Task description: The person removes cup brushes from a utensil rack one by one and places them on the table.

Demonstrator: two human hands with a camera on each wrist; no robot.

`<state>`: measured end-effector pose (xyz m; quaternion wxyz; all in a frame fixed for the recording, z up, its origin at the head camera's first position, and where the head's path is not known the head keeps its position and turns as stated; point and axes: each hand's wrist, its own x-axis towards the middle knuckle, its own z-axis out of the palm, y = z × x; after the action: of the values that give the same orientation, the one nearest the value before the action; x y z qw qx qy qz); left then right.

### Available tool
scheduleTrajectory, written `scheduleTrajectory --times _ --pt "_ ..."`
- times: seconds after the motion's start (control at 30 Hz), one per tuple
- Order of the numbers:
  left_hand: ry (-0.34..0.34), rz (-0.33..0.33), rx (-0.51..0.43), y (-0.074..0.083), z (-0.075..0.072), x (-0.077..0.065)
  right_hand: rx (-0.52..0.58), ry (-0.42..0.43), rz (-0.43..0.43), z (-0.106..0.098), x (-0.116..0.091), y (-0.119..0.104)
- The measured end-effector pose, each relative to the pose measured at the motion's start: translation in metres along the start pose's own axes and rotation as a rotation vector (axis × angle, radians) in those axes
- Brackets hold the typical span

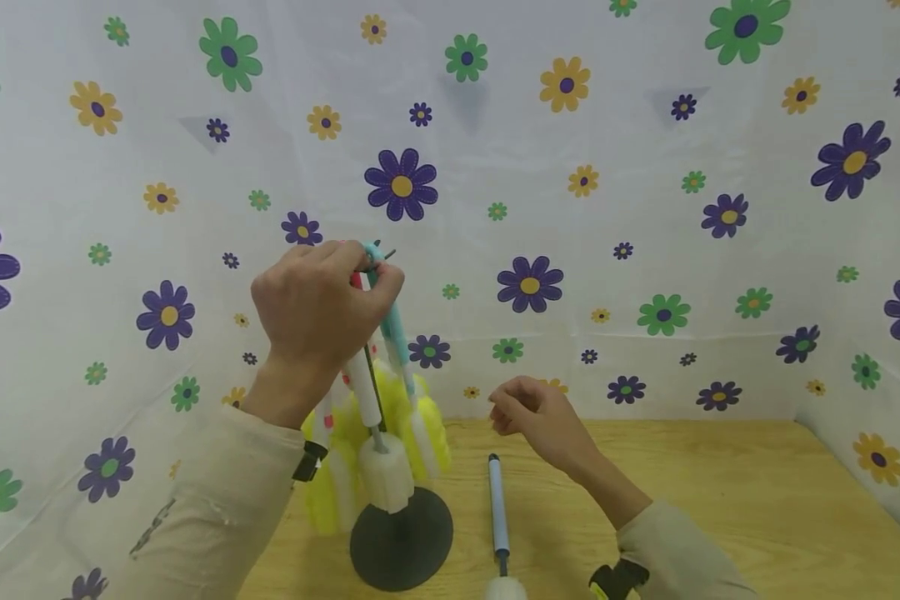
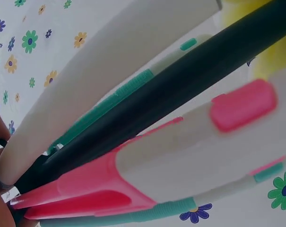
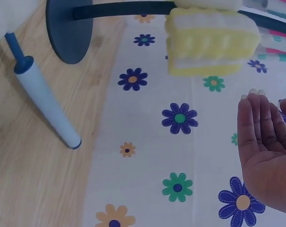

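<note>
My left hand (image 1: pixel 318 296) is at the top of a dark stand, its fingers closed round the upper end of a white-handled bottle brush (image 1: pixel 363 387). That brush hangs downward, its white sponge head (image 1: pixel 386 473) over the stand's round dark base (image 1: pixel 402 540). Around the pole (image 2: pixel 171 85) hang other brushes, including one with a teal handle (image 1: pixel 392 325) and one with a pink-and-white handle (image 2: pixel 166 165). My fingers partly hide the hooks. To the right, my right hand (image 1: pixel 543 421) is held in the air with loosely bent fingers and nothing in it.
A brush with a light blue handle (image 1: pixel 498 504) lies on the wooden table (image 1: pixel 645 483), its white head cut off by the head view's lower edge. Yellow sponge heads (image 1: pixel 427 429) surround the stand. Flower-patterned sheeting (image 1: pixel 630 258) encloses the table's back and sides.
</note>
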<state>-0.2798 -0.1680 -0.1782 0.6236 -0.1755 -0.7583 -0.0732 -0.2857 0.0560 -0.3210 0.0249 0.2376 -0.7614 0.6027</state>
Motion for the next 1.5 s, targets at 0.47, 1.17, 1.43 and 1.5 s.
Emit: scheduleTrajectory --times 0.47,1.17,1.43,1.5 --pt "-0.024 0.016 -0.148 -0.012 0.0 0.001 0.027 -0.045 -0.128 0.015 0.01 -0.023" --pt "-0.011 0.092 -0.297 -0.028 -0.003 -0.006 -0.082 0.03 -0.162 0.042 0.001 -0.08" --pt "0.031 0.103 -0.265 -0.014 -0.01 -0.007 -0.13 0.045 -0.23 0.057 0.005 -0.1" --pt "0.049 0.118 -0.253 -0.009 -0.011 -0.006 -0.121 0.057 -0.238 0.058 0.006 -0.101"
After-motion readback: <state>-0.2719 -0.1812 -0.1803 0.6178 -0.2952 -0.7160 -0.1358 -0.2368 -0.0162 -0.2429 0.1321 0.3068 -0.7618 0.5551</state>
